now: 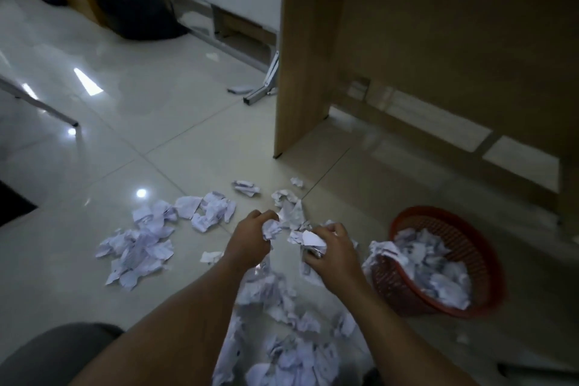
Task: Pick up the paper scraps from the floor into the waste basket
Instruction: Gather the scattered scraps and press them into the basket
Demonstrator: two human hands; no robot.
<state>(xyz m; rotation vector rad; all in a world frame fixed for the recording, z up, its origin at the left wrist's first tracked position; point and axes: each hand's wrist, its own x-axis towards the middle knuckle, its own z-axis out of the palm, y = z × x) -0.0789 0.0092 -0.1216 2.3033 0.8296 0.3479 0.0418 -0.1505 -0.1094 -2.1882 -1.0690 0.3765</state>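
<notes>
Crumpled white paper scraps (138,247) lie scattered over the pale tiled floor, in a pile at left, a cluster further out (210,210) and a heap under my forearms (291,354). My left hand (250,241) is shut on a crumpled scrap (271,229). Just right of it, my right hand (332,251) is shut on a wad of scraps (313,241). A red mesh waste basket (470,235) stands tilted to the right of my right hand, holding many scraps, some spilling over its near rim.
A wooden desk panel (307,50) stands ahead, with its side reaching down to the floor on the right. Metal furniture legs (260,91) sit behind it and at far left (40,103). A dark bag (125,0) lies at the back. My knee (56,357) shows bottom left.
</notes>
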